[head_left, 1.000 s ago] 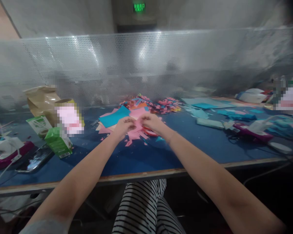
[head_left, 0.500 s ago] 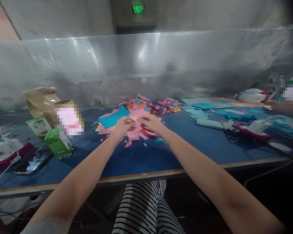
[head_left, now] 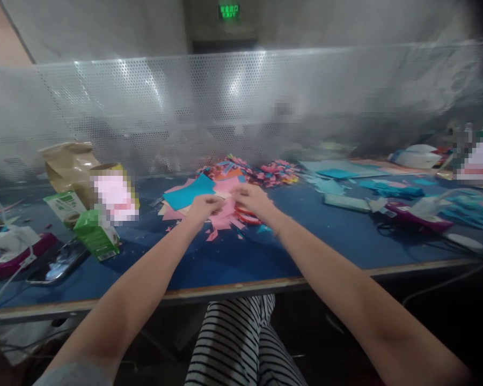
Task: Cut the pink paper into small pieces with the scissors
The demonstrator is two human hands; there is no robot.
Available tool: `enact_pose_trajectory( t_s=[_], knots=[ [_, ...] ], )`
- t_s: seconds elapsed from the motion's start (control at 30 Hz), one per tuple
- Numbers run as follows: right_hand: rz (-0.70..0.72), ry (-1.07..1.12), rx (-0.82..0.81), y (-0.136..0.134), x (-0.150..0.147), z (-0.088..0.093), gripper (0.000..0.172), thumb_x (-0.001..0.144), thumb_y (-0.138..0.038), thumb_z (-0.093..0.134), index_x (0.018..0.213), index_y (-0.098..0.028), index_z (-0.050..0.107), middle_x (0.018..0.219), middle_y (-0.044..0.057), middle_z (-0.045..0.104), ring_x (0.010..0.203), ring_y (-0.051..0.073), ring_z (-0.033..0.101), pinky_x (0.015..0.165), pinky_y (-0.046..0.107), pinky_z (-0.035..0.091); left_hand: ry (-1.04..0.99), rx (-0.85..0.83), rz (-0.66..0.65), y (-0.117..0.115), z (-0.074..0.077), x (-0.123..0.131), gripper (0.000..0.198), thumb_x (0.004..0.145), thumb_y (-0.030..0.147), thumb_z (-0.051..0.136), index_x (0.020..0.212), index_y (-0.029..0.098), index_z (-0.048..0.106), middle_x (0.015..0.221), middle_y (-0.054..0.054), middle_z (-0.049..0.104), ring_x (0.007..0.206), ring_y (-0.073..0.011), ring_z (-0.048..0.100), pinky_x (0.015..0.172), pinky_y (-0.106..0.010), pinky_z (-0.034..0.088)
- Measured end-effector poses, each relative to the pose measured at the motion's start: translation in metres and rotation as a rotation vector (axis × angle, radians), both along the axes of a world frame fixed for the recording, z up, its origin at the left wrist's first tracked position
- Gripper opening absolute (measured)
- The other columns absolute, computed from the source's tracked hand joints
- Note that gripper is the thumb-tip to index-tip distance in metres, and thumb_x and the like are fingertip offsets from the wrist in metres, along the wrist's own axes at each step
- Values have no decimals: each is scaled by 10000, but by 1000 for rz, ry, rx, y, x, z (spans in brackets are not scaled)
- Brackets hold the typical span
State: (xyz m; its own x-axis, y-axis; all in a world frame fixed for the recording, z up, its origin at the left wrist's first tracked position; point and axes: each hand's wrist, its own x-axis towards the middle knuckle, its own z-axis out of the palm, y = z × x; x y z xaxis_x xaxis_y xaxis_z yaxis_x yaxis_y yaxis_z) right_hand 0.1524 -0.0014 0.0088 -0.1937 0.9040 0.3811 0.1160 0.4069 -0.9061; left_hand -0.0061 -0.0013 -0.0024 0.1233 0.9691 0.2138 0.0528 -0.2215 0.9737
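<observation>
My left hand (head_left: 206, 208) and my right hand (head_left: 249, 199) meet over a heap of cut paper, fingertips pinched close together. Between them is a small pale pink piece of paper (head_left: 224, 195), partly hidden by the fingers. Just left of the hands lies a blue paper sheet (head_left: 189, 192) on top of pink and cream sheets. Pink paper scraps (head_left: 222, 221) spread below the fingers. Under my right hand something red-orange (head_left: 246, 216) shows in part.
Behind the hands are piles of small folded paper pieces (head_left: 276, 172). At left stand a green box (head_left: 97, 238), a brown paper bag (head_left: 66, 163) and a phone (head_left: 58, 262). Purple power strips (head_left: 421, 217) with cables lie at both sides. A perforated screen (head_left: 209, 102) borders the table.
My fingers have shifted slightly around the small paper, the right hand a little upward. At the far right, another person's arm has drawn out of view.
</observation>
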Motion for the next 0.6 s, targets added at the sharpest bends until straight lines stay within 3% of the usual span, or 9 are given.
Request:
enact_pose_trajectory(
  t_s=[0.17, 0.3, 0.47, 0.6],
  knots=[
    [169, 200, -288, -8, -6, 2, 180, 589, -213, 601, 688, -161, 461, 675, 3, 575, 645, 116, 579, 625, 244, 438, -272, -88, 8, -2, 4, 3, 227, 447, 244, 708, 594, 124, 583, 502, 17, 527, 474, -58, 482, 503, -201, 383],
    [257, 245, -358, -12, -10, 4, 167, 570, -132, 572, 670, -158, 441, 668, 11, 591, 663, 108, 578, 640, 235, 427, -413, -205, 1, -6, 9, 5, 191, 469, 165, 682, 609, 141, 554, 529, 25, 538, 506, -63, 522, 540, -194, 406],
    [152, 148, -205, -8, -11, 2, 41, 616, -161, 485, 641, -149, 455, 618, -17, 541, 596, 79, 538, 587, 209, 405, -386, -255, -22, -6, 7, 5, 174, 492, 157, 657, 626, 136, 548, 570, 6, 556, 528, -84, 544, 585, -227, 431],
    [-4, -137, 56, -6, -6, 1, 61, 604, -129, 406, 547, -151, 415, 505, -52, 431, 489, 58, 422, 495, 184, 331, -190, -122, -61, -5, 2, 8, 173, 519, 227, 648, 636, 132, 563, 615, -3, 548, 574, -91, 530, 609, -259, 442]
  ],
)
